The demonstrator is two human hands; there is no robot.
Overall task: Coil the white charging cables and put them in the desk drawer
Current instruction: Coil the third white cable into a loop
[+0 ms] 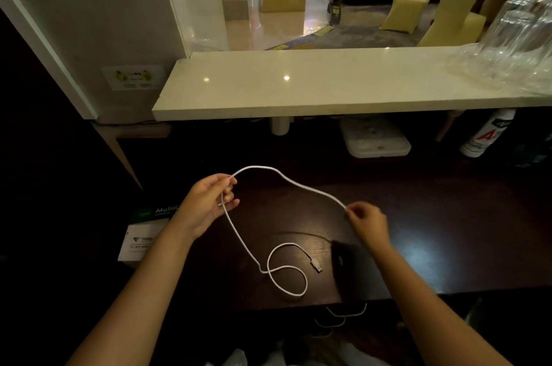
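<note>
- Cable ends [340, 319] of pale white show just below the near edge of the dark desk [448, 246], in shadow; whether they lie in an open drawer cannot be told.
- On the desk, the white charging cable [286, 279] lies in a loose loop close to that near edge, its plug [317, 265] resting flat beside the loop.
- A black, flat object [346, 264] sits just right of the plug — too dark to identify, with a thin dark lead curving away from it.
- From the loop the cable rises to the left hand [209, 204], whose thumb and fingers close around it near the other end.
- From there it arcs over to the right hand [369, 224], where fingertips pinch it; the remaining fingers curl under, partly hidden.
- A white and green box [140, 234] stands at the desk's left edge, cut off by the left forearm; its print is only partly legible.
- Beyond the desk runs a pale stone counter [298, 82] — under it, in gloom, a white plastic container [376, 140] and a spray can [487, 132].
- Clear glasses [519, 25] at the counter's right end are blurred.
</note>
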